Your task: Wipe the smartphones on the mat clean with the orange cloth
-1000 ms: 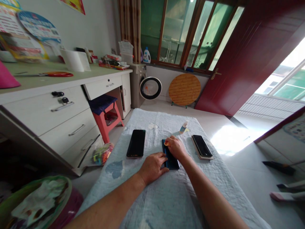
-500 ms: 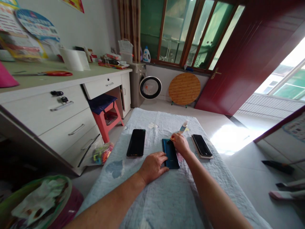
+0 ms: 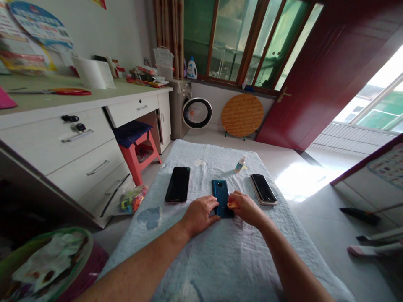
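Note:
A blue phone (image 3: 220, 193) lies back up on a pale blue cloth (image 3: 226, 251) that covers a low table. My left hand (image 3: 199, 214) rests on the phone's near left edge, fingers curled against it. My right hand (image 3: 245, 207) is closed on a small orange cloth (image 3: 232, 205), pressed against the phone's near right corner. A black phone (image 3: 178, 189) lies to the left and another phone (image 3: 263, 189) on a pale case lies to the right. A small spray bottle (image 3: 239, 164) stands behind them.
A white desk with drawers (image 3: 78, 138) runs along the left, with a red stool (image 3: 138, 151) under it. A washing machine (image 3: 190, 111) and a round wooden tabletop (image 3: 242, 115) stand by the far wall. A basin of cloths (image 3: 47, 264) sits at lower left.
My right hand has drawn the orange cloth from the phone's far end down to its near right corner. My left hand has stayed on the phone. The view has shifted slightly.

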The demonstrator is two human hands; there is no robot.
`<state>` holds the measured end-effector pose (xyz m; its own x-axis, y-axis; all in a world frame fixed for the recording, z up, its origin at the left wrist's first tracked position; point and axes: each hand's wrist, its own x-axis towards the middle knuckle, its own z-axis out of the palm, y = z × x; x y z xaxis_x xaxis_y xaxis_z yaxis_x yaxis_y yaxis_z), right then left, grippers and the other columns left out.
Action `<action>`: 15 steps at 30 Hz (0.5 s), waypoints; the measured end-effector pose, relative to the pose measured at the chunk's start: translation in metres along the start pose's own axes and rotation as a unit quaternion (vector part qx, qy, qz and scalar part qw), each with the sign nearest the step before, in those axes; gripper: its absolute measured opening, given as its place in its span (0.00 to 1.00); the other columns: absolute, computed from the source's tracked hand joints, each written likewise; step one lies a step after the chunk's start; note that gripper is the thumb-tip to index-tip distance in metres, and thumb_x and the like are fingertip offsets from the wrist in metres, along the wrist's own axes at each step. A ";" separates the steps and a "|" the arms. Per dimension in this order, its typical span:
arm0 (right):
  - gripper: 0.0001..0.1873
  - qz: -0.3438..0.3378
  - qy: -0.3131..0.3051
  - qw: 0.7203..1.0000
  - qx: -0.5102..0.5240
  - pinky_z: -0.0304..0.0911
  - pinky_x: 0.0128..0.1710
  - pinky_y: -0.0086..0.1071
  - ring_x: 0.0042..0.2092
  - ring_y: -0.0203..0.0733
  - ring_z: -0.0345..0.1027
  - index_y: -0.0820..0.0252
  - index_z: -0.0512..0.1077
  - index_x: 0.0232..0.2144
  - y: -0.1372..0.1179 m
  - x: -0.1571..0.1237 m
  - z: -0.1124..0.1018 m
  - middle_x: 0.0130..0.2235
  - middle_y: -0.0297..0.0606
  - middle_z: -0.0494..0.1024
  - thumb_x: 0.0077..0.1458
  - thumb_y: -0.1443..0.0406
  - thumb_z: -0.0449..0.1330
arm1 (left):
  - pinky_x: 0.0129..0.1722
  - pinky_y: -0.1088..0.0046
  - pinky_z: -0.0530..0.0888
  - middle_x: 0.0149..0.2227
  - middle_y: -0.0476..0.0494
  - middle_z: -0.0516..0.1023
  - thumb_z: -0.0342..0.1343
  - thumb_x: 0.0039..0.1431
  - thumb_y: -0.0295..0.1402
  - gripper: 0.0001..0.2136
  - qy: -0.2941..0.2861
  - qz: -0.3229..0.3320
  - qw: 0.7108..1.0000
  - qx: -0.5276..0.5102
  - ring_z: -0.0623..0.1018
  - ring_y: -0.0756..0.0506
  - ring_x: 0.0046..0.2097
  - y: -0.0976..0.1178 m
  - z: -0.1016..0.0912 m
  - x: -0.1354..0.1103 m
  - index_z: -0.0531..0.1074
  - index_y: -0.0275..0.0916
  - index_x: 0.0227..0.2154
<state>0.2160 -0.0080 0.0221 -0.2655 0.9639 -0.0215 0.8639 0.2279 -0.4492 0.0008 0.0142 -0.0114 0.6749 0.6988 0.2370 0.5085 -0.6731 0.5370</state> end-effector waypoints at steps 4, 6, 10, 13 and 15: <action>0.07 -0.015 -0.047 0.999 0.018 0.52 0.33 0.25 0.33 0.33 0.63 0.58 0.71 0.29 -0.008 -0.011 -0.005 0.32 0.33 0.70 0.47 0.73 0.56 | 0.56 0.63 0.68 0.53 0.39 0.75 0.63 0.54 0.39 0.18 0.003 -0.003 1.000 0.004 0.73 0.40 0.55 -0.001 0.002 0.000 0.74 0.39 0.46; 0.06 -0.019 -0.063 0.998 0.019 0.52 0.32 0.25 0.32 0.33 0.63 0.58 0.71 0.28 -0.012 -0.012 -0.007 0.32 0.33 0.71 0.47 0.72 0.57 | 0.56 0.63 0.68 0.53 0.39 0.75 0.63 0.54 0.39 0.18 0.003 -0.004 1.000 0.005 0.73 0.40 0.54 -0.001 0.002 0.000 0.74 0.38 0.46; 0.03 -0.008 -0.064 0.998 0.004 0.52 0.32 0.25 0.32 0.33 0.63 0.59 0.74 0.29 -0.016 0.002 -0.006 0.32 0.33 0.71 0.50 0.69 0.59 | 0.55 0.63 0.69 0.52 0.39 0.75 0.63 0.54 0.40 0.18 0.006 0.007 1.000 0.002 0.74 0.39 0.53 -0.001 0.002 0.000 0.74 0.39 0.46; 0.04 0.005 -0.026 1.000 0.003 0.53 0.34 0.26 0.34 0.35 0.64 0.59 0.75 0.31 -0.015 0.021 -0.002 0.33 0.35 0.72 0.52 0.66 0.60 | 0.53 0.64 0.69 0.51 0.42 0.75 0.62 0.55 0.40 0.17 0.005 0.011 1.000 -0.006 0.75 0.40 0.51 -0.001 0.001 0.000 0.73 0.40 0.47; 0.05 0.017 0.011 1.000 -0.001 0.54 0.34 0.26 0.35 0.35 0.65 0.59 0.75 0.32 -0.012 0.035 0.002 0.34 0.35 0.73 0.53 0.66 0.59 | 0.52 0.65 0.70 0.50 0.42 0.75 0.62 0.55 0.39 0.17 0.000 0.009 1.000 -0.010 0.75 0.40 0.50 0.001 -0.001 0.000 0.74 0.40 0.46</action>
<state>0.1956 0.0232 0.0251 -0.2270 0.9738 -0.0160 0.8725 0.1960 -0.4476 0.0008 0.0141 -0.0105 0.6837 0.6869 0.2464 0.4853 -0.6801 0.5495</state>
